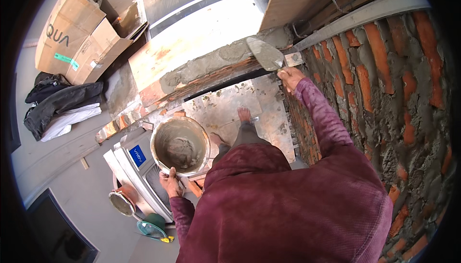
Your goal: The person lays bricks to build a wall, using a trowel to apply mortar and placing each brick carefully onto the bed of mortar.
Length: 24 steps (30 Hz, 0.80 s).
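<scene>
My right hand point(290, 78) is closed around the handle of a trowel point(265, 54), whose grey-smeared blade lies over the right end of a mortar-topped brick ledge point(211, 67). Whether the blade touches the mortar I cannot tell. At the lower left, my left hand point(171, 183) grips the rim of a round bucket point(157, 137). Wet grey mortar point(180, 150) sits in the bottom of that bucket. Most of my left fingers show at the rim's near side.
A brick wall point(370, 83) streaked with mortar rises along my right. Left of the bucket stands a white appliance point(139, 171), with a small mortar-stained pail point(122, 200) and a green container point(152, 225) beside it. Cardboard boxes point(79, 37) and dark clothes point(62, 102) lie at the far left.
</scene>
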### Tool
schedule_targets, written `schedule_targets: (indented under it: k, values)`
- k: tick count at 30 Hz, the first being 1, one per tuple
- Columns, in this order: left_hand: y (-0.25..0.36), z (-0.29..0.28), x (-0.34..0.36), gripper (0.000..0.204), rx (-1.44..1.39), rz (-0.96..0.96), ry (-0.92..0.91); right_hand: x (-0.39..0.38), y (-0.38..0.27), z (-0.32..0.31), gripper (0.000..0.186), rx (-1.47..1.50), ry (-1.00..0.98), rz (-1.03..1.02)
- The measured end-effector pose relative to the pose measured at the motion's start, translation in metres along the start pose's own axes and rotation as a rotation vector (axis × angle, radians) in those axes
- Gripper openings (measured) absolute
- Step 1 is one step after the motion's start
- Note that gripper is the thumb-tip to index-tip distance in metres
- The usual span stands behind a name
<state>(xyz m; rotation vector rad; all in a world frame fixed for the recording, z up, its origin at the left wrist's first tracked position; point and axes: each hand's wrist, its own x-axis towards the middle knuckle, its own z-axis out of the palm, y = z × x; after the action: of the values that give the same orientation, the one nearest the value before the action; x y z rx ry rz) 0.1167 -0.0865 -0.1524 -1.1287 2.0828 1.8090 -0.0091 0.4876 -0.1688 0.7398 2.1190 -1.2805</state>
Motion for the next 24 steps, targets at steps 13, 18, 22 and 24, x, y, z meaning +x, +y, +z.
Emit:
schedule_targets:
  k: [13, 18, 22, 24]
  values:
    - [0.013, 0.022, 0.0, 0.019, 0.038, 0.028, 0.027, 0.059, 0.026, 0.048, 0.04, -0.356, 0.165, -0.343]
    - [0.019, 0.019, 0.007, 0.019, 0.041, 0.018, -0.035, 0.034, 0.043, -0.016, 0.037, 0.198, 0.019, 0.15]
    - [0.002, 0.005, 0.009, 0.019, 0.02, 0.053, -0.015, 0.008, 0.051, -0.038, 0.032, -0.365, 0.22, -0.029]
    - [-0.006, 0.002, 0.007, 0.019, -0.018, 0.041, 0.013, -0.01, 0.048, -0.034, 0.029, -0.856, 0.379, -0.22]
